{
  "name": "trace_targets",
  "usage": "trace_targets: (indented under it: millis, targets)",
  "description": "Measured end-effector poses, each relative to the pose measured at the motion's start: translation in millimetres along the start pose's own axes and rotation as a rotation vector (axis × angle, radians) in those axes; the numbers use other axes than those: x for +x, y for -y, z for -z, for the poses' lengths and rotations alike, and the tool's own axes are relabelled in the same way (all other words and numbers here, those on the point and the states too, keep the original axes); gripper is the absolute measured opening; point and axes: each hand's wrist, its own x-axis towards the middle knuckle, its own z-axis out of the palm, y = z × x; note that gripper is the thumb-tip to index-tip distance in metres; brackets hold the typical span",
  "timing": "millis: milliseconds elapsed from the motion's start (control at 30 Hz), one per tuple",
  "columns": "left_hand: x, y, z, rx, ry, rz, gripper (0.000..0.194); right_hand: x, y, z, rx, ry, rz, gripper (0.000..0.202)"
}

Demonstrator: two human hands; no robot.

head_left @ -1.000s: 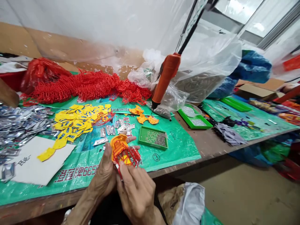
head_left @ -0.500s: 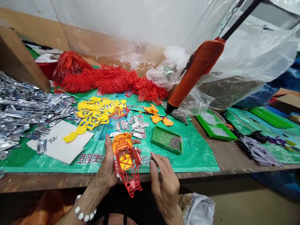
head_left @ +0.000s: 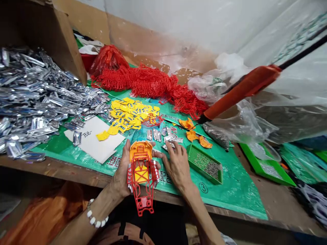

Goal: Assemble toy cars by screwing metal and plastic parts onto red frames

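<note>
My left hand (head_left: pixel 122 177) is wrapped round a toy frame (head_left: pixel 143 177) of red lattice with an orange part at its top, a yellow piece inside and silver pieces along the sides. My right hand (head_left: pixel 176 165) reaches over the green sheet, its fingertips at the small silver pieces (head_left: pixel 171 137); whether it grips one is hidden. Left of these lies a heap of yellow pieces (head_left: pixel 130 114). Just right of my right hand stands a green tray (head_left: pixel 204 163) of small screws. Orange parts (head_left: pixel 191 136) lie behind the tray.
A red electric screwdriver (head_left: pixel 242 90) hangs slanted at the right. Silver pieces (head_left: pixel 51 95) are heaped at the left beside a brown box (head_left: pixel 68 44). Red lattice parts (head_left: pixel 153 81) line the back. White cardboard (head_left: pixel 95 137) lies front left; another green tray (head_left: pixel 268 166) stands right.
My right hand has moved forward to the small silver pieces. The toy frame is now more upright in my left hand. The view has turned, and the screwdriver hangs at a flatter slant.
</note>
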Motion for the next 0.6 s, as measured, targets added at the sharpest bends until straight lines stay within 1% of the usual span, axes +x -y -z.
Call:
trace_targets:
  millis: [67,133,233,400,533,600]
  targets:
    - [-4,-7,4.9,-0.028,0.015,-0.013,0.072,7,-5,-9,-0.02,0.028,0.051,0.033]
    - [-10,-14,9.2,-0.034,0.005,-0.032,0.072,8,-8,-14,-0.022,0.043,0.098,0.029]
    - [-18,-26,14.3,0.0,-0.029,-0.08,0.071,5,-13,-16,-0.018,0.037,0.135,0.025]
    - [-32,-38,17.5,0.078,-0.099,-0.149,0.077,4,-15,-17,-0.051,0.011,0.151,0.023]
    - [-53,-44,20.9,0.139,-0.097,-0.189,0.077,4,-15,-17,-0.069,-0.012,0.175,0.022]
    - [-67,-48,25.9,0.162,-0.124,-0.217,0.077,4,-15,-18,-0.069,-0.024,0.195,0.023]
